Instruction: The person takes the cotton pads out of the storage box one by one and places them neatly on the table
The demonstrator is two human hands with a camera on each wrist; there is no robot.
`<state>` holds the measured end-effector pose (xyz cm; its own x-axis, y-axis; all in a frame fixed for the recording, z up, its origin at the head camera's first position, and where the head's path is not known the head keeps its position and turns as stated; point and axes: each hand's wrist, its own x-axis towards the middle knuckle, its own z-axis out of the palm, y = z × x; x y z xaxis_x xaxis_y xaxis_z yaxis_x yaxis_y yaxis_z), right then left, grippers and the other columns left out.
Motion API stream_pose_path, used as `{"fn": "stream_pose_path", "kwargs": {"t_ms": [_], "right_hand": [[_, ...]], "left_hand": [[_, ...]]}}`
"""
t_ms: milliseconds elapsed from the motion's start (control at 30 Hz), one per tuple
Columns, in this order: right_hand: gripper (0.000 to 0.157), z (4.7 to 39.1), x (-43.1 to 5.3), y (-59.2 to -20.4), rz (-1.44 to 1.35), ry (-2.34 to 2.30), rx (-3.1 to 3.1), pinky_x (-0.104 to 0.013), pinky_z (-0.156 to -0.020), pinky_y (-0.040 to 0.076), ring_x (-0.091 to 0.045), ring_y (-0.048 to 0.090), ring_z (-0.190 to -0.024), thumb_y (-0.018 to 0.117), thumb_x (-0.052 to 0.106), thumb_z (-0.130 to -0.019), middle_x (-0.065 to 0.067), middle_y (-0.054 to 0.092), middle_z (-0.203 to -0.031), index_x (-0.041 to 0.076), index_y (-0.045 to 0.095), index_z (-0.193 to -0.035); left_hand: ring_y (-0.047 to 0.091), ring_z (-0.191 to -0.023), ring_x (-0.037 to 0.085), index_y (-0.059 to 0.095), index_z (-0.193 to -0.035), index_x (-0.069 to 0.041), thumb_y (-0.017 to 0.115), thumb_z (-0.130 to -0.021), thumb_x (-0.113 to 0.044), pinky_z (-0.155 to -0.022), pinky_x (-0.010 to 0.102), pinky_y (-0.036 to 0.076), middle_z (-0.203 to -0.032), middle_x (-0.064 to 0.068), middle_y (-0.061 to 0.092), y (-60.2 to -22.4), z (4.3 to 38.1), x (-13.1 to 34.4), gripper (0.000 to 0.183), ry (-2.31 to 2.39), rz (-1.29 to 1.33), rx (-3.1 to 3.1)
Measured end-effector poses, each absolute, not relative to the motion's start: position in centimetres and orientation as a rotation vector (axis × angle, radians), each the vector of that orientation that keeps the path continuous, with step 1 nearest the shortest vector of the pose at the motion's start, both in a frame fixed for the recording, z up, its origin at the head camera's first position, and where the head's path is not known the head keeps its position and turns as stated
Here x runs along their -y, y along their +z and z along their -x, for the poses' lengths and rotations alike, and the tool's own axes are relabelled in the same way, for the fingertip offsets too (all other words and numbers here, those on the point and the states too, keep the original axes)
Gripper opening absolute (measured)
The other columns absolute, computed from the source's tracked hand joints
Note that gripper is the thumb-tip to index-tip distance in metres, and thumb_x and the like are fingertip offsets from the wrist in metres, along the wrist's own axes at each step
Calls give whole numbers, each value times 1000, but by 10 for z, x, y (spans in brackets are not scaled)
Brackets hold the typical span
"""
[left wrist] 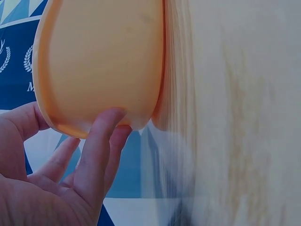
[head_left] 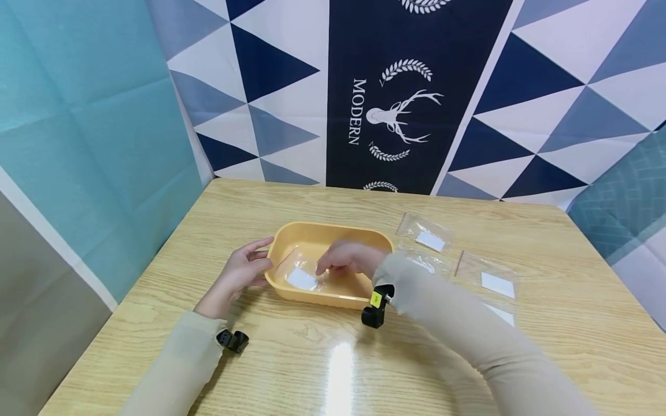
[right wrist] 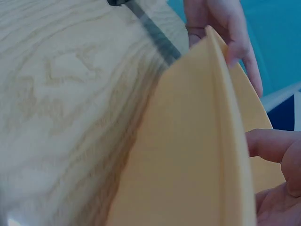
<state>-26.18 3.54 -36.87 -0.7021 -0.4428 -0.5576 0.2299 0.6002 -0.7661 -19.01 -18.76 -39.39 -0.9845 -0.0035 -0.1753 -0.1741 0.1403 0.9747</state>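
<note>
A shallow orange plastic basin (head_left: 333, 299) sits on the wooden table. Inside, toward its left end, lies a clear plastic bag with a white card (head_left: 302, 279) in it. My left hand (head_left: 243, 268) grips the basin's left end; in the left wrist view its thumb is at the rim and other fingers lie against the outer wall. My right hand (head_left: 347, 257) reaches down into the basin, fingers bent, fingertips right at the bag's right edge. In the right wrist view the basin wall hides part of the right hand (right wrist: 282, 174), and I cannot tell whether it pinches the bag.
To the right of the basin several clear bags with white cards lie on the table (head_left: 281, 358), among them a far bag (head_left: 430, 240) and a right-hand bag (head_left: 496, 284). My right forearm passes over some of them. A patterned cloth (head_left: 281, 133) hangs behind the table.
</note>
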Motion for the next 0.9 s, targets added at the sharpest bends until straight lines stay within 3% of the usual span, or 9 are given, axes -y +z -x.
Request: {"fn": "stream_pose_path", "kwargs": {"t_ms": [167,367,633,900], "right_hand": [[27,257,-28,-368,199,-1169,-1980,-22,-59,40,-13,45,-63,67,-3,-77,-2,49,-72,-1,56,-102],[38,252,-23,-370,264,-1114,-1932,-24,-59,45,-15,53,-64,67,-6,-77,-6,57,-74,2,60,-113],[40,249,-28,-369,228,-1264,-1874,-24,-57,50,-18,56,-64,60,-12,-78,-12,59,-86,-3,57,-117],[29,248,-45,-362,129,-1539,-1817,-24,-61,50,-16,56,-66,58,-3,-84,-8,57,-80,-8,56,-112]], "left_hand": [[62,-93,29,44,-139,-12,56,-83,2,-67,39,55,-125,23,52,-395,190,187,58,1967,173,-2272],[62,-92,28,44,-139,-12,56,-83,1,-66,39,55,-125,23,51,-394,190,187,59,1970,176,-2271],[62,-90,25,43,-139,-12,57,-83,0,-66,39,55,-127,23,50,-394,190,186,59,1969,173,-2263],[62,-90,26,42,-140,-12,57,-83,0,-66,38,55,-126,23,50,-397,191,189,60,1968,156,-2262]]}}
